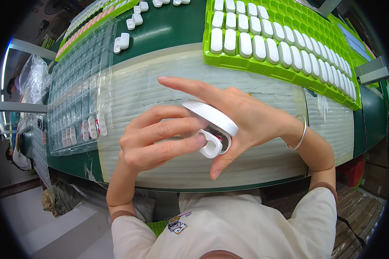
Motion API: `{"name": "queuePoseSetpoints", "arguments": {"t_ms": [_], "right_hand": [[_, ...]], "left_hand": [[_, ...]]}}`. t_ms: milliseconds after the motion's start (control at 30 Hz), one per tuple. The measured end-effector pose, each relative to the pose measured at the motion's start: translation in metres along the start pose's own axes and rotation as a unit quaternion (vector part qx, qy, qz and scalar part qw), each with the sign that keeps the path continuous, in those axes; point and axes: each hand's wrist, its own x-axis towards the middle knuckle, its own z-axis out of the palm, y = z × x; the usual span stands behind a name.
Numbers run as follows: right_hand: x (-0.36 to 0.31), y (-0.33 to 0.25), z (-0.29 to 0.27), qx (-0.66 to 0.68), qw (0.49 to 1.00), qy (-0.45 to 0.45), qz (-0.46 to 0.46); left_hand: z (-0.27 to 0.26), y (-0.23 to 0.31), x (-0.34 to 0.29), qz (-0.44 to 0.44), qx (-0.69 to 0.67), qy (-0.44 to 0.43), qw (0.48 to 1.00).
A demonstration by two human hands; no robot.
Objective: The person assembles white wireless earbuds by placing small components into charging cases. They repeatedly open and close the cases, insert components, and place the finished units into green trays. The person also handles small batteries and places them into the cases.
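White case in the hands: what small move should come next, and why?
Perhaps the left hand should gently press the hollow part closed: the white case stands open, the left fingertips touch that part, and the right hand supports the case.

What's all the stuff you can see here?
Open case: 1, white, centre
Insert: 1, white, against the open case
Table: 1, dark green, middle
Plastic sheet: 1, cloudy, on the table
Big tray: 1, bright green, back right
Closed cases: many, white, in big tray
Other tray: 1, bright green, back left
Clear tray: 1, see-through, left
Small pieces: several, white and red, in clear tray
Loose cases: about five, white, table's back
Bracelet: 1, silver, right wrist
Shirt: 1, cream, bottom
Left hand: 1, bare, touching the insert
Right hand: 1, bare, holding the case
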Motion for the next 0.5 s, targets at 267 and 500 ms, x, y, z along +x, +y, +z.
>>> {"name": "queuePoseSetpoints", "arguments": {"t_ms": [267, 500], "right_hand": [[0.0004, 0.0034, 0.0060, -0.003, 1.000, 0.003, -0.005], [0.0016, -0.0016, 0.0052, 0.064, 0.995, -0.043, 0.060]], "left_hand": [[0.0012, -0.0010, -0.0011, -0.017, -0.043, 0.028, 0.999], [-0.0017, -0.0077, -0.0016, 0.022, -0.075, 0.017, 0.997]]}}
